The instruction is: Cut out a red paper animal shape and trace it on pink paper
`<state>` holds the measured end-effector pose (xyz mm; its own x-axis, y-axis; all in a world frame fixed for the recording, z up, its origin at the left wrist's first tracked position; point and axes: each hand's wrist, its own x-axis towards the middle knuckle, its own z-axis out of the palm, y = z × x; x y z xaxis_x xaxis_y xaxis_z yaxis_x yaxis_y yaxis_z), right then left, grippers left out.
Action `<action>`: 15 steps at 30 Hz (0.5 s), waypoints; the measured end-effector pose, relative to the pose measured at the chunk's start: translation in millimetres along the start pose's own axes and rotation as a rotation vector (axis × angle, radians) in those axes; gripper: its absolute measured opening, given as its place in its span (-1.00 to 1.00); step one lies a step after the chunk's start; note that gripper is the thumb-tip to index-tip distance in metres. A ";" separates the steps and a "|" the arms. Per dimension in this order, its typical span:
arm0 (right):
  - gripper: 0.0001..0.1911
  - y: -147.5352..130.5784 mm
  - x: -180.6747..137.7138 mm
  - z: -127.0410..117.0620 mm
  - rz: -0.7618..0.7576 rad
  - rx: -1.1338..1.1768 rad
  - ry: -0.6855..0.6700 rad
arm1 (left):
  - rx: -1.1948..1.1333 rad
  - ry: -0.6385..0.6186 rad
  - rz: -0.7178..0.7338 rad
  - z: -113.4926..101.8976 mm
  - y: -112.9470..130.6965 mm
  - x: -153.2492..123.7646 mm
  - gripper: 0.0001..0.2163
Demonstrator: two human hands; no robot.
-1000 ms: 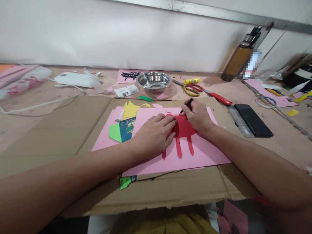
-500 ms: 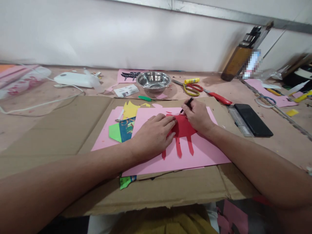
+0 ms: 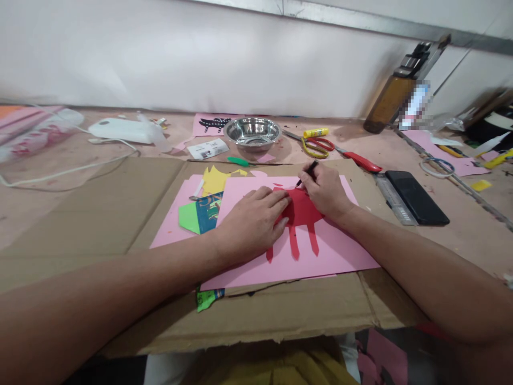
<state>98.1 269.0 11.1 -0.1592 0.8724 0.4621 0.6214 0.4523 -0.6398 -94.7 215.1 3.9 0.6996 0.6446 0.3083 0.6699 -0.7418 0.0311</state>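
Note:
A red paper cutout (image 3: 300, 209) with several leg-like strips lies on a pink paper sheet (image 3: 336, 256). Resting flat across its left part is my left hand (image 3: 256, 222), fingers stretched out and pressing on the paper. My right hand (image 3: 326, 190) is closed around a dark pencil (image 3: 308, 172), whose tip meets the cutout's upper edge. My fingers hide parts of the cutout on both sides. At the left, a yellow paper cutout (image 3: 214, 182) and a green and blue paper piece (image 3: 190, 216) lie beside the sheet.
Cardboard (image 3: 132, 214) lies under the papers. Behind stand a steel bowl (image 3: 253, 133), scissors (image 3: 315, 147), a yellow glue stick (image 3: 316, 133) and a red-handled cutter (image 3: 363, 161). To the right are a clear ruler (image 3: 395, 200), a black phone (image 3: 417, 198) and a brown bottle (image 3: 388, 101).

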 end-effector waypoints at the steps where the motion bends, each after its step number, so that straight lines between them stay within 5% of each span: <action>1: -0.86 0.0 0.0 0.0 -0.001 -0.002 0.001 | 0.000 -0.002 -0.002 0.1 0.1 -0.1 -0.62; 15: -0.86 0.5 -0.7 0.0 0.003 -0.009 0.002 | 0.004 0.004 0.006 0.1 -0.1 -0.3 -0.63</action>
<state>98.6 268.6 10.4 -0.1557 0.8733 0.4616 0.6286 0.4481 -0.6357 -95.0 215.0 3.7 0.7028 0.6391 0.3125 0.6665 -0.7451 0.0251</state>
